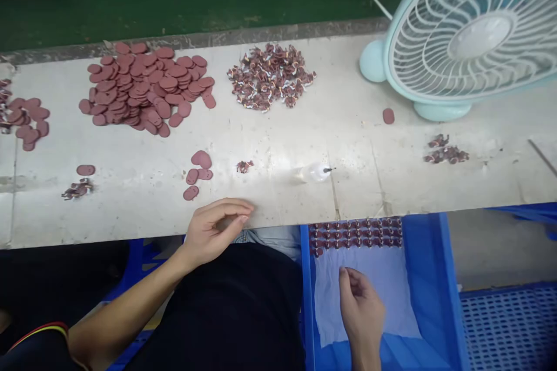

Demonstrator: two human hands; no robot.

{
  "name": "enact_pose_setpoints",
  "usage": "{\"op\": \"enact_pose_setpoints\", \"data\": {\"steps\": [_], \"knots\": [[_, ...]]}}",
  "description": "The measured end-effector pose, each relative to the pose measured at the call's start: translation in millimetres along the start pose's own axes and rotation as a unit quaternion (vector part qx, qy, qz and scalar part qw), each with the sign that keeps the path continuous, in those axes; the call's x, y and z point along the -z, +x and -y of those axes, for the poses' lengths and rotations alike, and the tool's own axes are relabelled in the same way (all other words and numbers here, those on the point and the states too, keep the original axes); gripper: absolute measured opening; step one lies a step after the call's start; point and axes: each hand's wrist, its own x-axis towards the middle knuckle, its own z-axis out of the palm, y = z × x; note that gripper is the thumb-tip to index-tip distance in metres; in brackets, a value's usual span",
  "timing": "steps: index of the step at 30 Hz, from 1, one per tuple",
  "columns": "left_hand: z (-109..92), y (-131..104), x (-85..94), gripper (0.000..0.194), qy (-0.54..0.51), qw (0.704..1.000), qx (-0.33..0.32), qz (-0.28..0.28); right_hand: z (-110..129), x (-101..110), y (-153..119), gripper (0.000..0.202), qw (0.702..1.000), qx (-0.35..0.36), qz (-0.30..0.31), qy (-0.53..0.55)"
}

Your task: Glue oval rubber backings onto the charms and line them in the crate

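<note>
My left hand point(220, 229) rests at the near edge of the table point(278, 203), its fingers curved and its thumb against them, with nothing visible in the grip. Nearest to it are several reddish-brown oval discs point(192, 192) and a small brown figure with light markings point(244, 167). Over the blue crate point(435, 301) hovers my right hand point(362, 307), fingers curled in beside the thumb; no object shows in it. Below it a white sheet point(365, 284) lines the crate, and small brown figures on bases point(357, 234) stand in rows along its far side.
Along the back lie a big heap of oval discs point(139, 87) and a pile of small figures point(272, 75). A light-blue fan point(470, 35) stands at the right. A clear bottle with a dark tip point(317, 172) lies mid-table. More figures point(448, 153) sit to the right.
</note>
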Motion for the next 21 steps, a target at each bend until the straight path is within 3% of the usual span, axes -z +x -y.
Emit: {"op": "enact_pose_setpoints", "data": {"steps": [3,7,10,12,14,18,21], "knots": [[-0.3,1.1,0.1,0.018,-0.012,1.0,-0.019,-0.001,38.9,19.9,-11.8,0.044,0.994,0.05,-0.079,0.054],[-2.5,0.9,2.4,0.014,-0.05,0.999,-0.009,-0.001,111.9,26.4,-30.1,0.033,0.948,0.222,-0.155,0.169],[-5.6,2.1,4.7,0.014,-0.089,0.996,0.009,0.013,177.6,11.2,-41.8,0.017,0.891,0.385,-0.09,0.222],[-7.0,3.2,5.6,0.016,-0.113,0.993,0.026,0.019,224.6,-6.7,-41.0,0.015,0.858,0.473,-0.028,0.198],[-5.7,2.9,4.9,0.019,-0.131,0.99,0.046,0.017,274.0,-26.7,-28.4,0.023,0.837,0.527,-0.019,0.146],[13.5,-0.3,-5.2,0.026,-0.191,0.979,0.072,0.0,368.1,-59.8,25.5,0.049,0.805,0.572,-0.121,0.098],[41.4,5.6,-16.8,0.04,-0.251,0.964,0.089,0.018,411.1,-75.5,64.8,0.05,0.786,0.59,-0.171,0.065]]}}
